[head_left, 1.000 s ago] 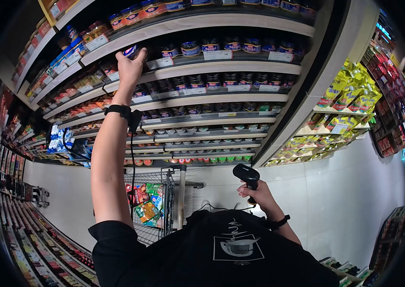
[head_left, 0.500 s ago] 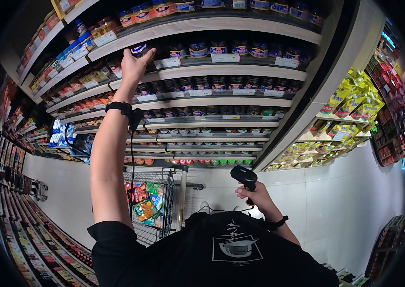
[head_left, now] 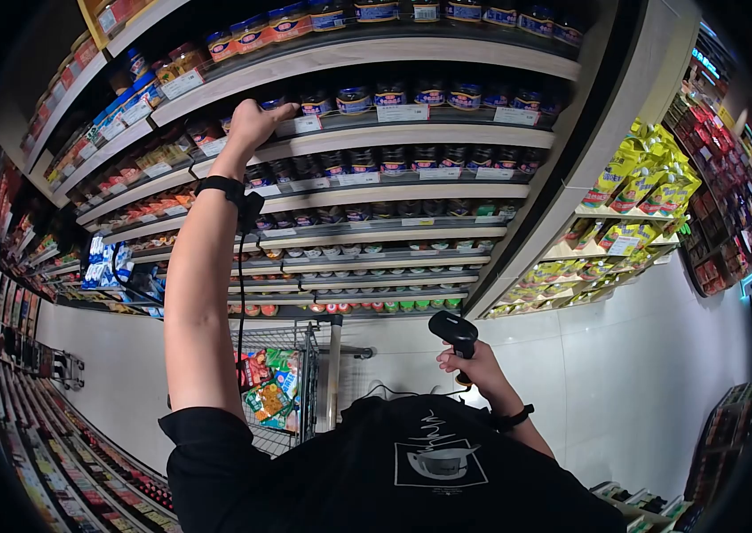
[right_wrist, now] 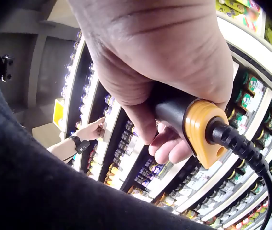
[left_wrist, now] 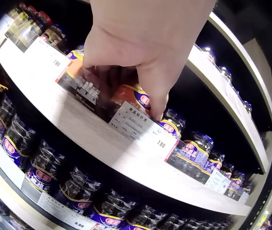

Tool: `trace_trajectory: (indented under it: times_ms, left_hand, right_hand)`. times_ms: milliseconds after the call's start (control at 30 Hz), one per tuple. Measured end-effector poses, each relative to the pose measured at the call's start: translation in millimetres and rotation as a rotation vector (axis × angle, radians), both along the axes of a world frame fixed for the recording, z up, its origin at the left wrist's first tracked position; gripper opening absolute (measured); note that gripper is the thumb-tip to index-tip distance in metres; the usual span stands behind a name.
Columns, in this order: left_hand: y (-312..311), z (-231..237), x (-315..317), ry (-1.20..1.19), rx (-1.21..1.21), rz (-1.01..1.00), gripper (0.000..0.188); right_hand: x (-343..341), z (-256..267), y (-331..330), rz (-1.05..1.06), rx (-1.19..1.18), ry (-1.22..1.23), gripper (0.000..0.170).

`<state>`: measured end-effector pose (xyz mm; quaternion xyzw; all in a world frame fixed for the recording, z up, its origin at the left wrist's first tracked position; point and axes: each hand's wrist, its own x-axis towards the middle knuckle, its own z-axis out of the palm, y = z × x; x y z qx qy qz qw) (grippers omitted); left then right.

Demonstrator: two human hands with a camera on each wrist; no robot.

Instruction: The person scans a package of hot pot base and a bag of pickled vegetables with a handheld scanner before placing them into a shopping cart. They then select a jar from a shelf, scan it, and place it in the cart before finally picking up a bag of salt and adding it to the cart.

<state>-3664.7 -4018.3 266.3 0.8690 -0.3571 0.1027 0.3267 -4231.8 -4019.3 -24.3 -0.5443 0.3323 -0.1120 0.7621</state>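
On a shelf of jars, the left hand [head_left: 256, 123] reaches in behind the price labels. The left wrist view shows that hand [left_wrist: 145, 43] curled over an orange-labelled jar [left_wrist: 135, 95], thumb at its right side; the other fingertips are partly hidden in shadow. Purple-labelled jars [left_wrist: 193, 149] stand to the right of the thumb. Low at the person's right side, the right hand [head_left: 481, 364] grips a black handheld scanner [head_left: 454, 330]. In the right wrist view the fingers of the right hand [right_wrist: 160, 62] wrap its handle, whose orange end [right_wrist: 202, 125] carries a black cable [right_wrist: 239, 146].
A wire cart [head_left: 307, 373] holding colourful packets stands below the shelves. Wooden shelf edges [head_left: 376, 135] run across the front. Yellow bags [head_left: 647, 173] fill shelves at the right. A cable hangs beside the left forearm, and another cart is at the far left.
The left hand has shifted slightly right and down towards the shelf edge, and the blue-topped jar seen in it earlier is now mostly hidden. The right hand still grips the scanner, nearly unmoved.
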Motion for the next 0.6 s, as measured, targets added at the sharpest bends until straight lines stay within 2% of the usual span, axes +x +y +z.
trace_trajectory:
  times_ms: [300,400,500,600]
  left_hand:
    - [1.5,7.1,7.9,0.132,0.111,-0.087,0.089]
    - [-1.8,2.0,25.0,0.113,0.091,-0.078,0.086]
    - [1.4,10.3,33.8,0.286,0.062,-0.105,0.080]
    - [5.0,9.4,33.0,0.193,0.106,-0.102,0.073]
  right_hand:
    - [-4.7,3.6,0.8,-0.013,-0.007,0.023,0.031]
    - [-4.7,2.4,0.9,-0.010,-0.008,0.022,0.030]
    - [-2.6,2.3,1.3,0.000,-0.012,0.032,0.030]
    - [0.3,2.5,1.0,0.023,-0.027,0.056,0.032]
